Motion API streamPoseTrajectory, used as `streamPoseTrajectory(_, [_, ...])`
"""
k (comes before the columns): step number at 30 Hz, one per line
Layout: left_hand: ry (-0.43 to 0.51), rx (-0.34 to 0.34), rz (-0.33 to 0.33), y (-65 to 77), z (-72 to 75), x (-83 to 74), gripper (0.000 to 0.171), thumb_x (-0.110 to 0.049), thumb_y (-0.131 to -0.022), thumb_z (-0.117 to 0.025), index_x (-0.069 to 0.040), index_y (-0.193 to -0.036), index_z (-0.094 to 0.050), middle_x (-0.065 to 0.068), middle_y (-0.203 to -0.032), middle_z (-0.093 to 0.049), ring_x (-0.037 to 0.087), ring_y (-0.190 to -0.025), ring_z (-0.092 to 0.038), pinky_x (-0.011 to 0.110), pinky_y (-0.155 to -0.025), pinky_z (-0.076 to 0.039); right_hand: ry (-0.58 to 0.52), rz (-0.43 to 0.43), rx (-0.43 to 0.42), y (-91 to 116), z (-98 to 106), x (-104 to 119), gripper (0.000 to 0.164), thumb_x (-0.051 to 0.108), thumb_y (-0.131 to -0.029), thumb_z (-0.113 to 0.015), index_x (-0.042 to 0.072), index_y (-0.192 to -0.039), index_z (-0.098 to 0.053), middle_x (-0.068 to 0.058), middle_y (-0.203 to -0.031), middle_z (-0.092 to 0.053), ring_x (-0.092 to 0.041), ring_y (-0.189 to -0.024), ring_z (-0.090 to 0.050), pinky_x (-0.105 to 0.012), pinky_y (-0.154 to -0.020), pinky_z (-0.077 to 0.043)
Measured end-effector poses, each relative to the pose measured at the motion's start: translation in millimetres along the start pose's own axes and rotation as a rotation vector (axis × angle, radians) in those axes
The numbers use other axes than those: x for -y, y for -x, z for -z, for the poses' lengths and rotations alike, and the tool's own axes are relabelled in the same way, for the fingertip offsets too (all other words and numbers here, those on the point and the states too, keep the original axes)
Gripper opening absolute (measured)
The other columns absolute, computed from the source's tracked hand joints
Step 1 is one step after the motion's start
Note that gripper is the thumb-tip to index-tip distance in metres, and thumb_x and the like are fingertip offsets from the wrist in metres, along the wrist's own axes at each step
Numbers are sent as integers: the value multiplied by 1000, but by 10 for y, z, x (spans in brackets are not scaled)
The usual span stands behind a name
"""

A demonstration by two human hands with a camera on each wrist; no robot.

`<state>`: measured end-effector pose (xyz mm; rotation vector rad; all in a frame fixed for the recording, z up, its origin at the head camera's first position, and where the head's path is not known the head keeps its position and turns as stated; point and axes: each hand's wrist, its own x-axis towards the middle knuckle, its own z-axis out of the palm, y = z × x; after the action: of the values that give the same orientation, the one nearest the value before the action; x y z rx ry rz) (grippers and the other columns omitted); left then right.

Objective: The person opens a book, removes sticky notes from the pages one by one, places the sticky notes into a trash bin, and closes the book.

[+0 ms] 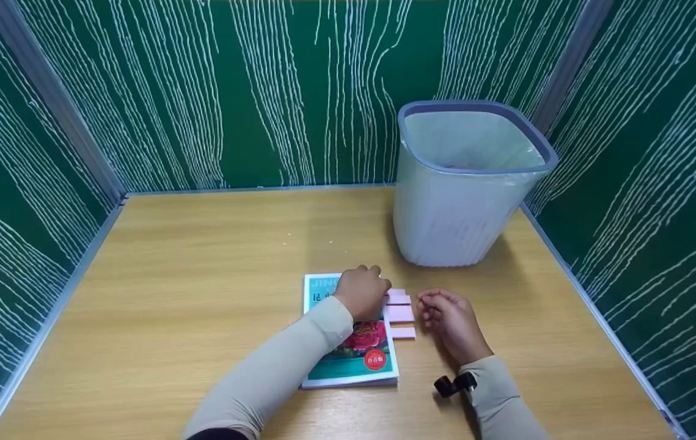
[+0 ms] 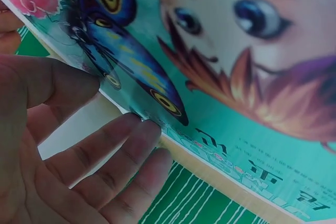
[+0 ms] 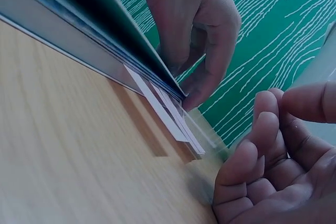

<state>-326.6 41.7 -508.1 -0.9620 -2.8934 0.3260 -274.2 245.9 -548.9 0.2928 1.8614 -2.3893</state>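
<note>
A teal-covered book [image 1: 354,366] with a pink flower and cartoon artwork lies on the wooden table. Several pink sticky tabs [image 1: 399,313] stick out past its right edge. My left hand [image 1: 363,293] reaches over the book and grips its right edge near the top; the left wrist view shows the thumb [image 2: 63,82] and fingertips at the cover's edge. To the right of the tabs is my right hand [image 1: 453,324], apart from the book. Its fingers are curled and the thumb [image 3: 310,102] meets the index finger, with nothing visible between them.
A lined waste bin [image 1: 451,214] with a grey rim stands at the back right, beyond my right hand. Green panels [image 1: 262,91] with white streaks enclose the table [image 1: 170,293] at the back and sides. A few small pale specks lie behind the book.
</note>
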Motion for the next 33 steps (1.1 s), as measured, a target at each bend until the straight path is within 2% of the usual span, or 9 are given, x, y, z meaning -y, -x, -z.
streamPoseTrajectory(7, [47,-32,-23,-8,-7,54,26,-32,-94,-74,-24,-118,-77,3,-107,-74,20,-93,-71,37,-81,-62,-35,9,-5,-12,22,-4,18,2,-98,-56,-9,-110,-64,-10,-88,-69,-15,-69,-59,-26,-60,-50])
streamPoseTrajectory(14, [91,-74,-40,6,-40,100,20,-30,-97,-70,-23,-113,-79,3,-100,-75,20,-85,-72,38,-75,-63,-43,16,1,-13,18,-17,14,0,-98,-55,-4,-103,-67,-11,-86,-69,-14,-67,-59,-25,-59,-49])
streamPoseTrajectory(18, [90,-94,-42,11,-56,108,19,-32,-99,-67,-25,-111,-80,2,-98,-76,19,-82,-72,38,-71,-62,-47,21,7,-7,14,-21,15,0,-97,-55,-7,-104,-67,-10,-85,-68,-14,-68,-58,-25,-59,-48])
streamPoseTrajectory(24, [84,-92,-48,6,-76,120,20,-32,-100,-65,-25,-112,-80,2,-98,-75,19,-81,-71,38,-69,-62,-42,18,11,-6,13,-24,23,1,-97,-56,-14,-113,-61,-11,-87,-68,-15,-69,-59,-25,-60,-48])
streamPoseTrajectory(33, [107,-81,-53,-11,-103,134,21,-35,-100,-66,-26,-114,-79,1,-101,-74,19,-83,-71,38,-73,-62,-32,16,15,-8,22,-20,22,1,-96,-57,-13,-112,-62,-12,-88,-69,-16,-70,-60,-26,-61,-49])
